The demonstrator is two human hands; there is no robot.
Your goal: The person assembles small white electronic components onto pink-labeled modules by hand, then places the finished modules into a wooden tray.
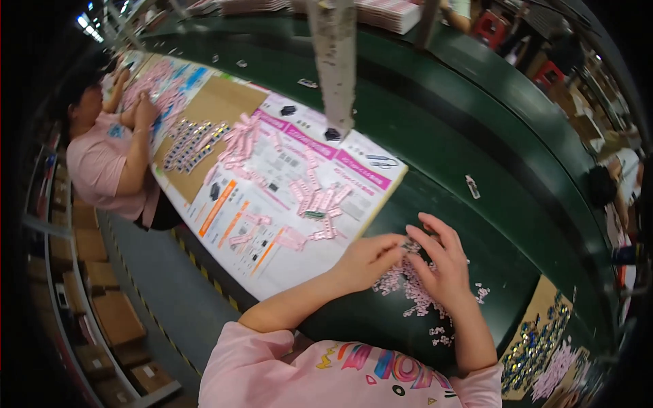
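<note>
White printed sheet (286, 197) with pink and orange bands on the green table, stacked brown cartons (102, 299) far left

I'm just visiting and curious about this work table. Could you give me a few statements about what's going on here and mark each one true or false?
1. Both hands meet over a heap of small pink pieces on the green table. True.
2. The left hand rests on the printed sheet. False: it is past the sheet's edge, over the green surface.
3. The right hand has its fingers spread over the pink pieces. True.
4. The printed sheet is bare. False: pink pieces and small dark items lie scattered on it.
5. Another person works further along on the left. True.
</note>
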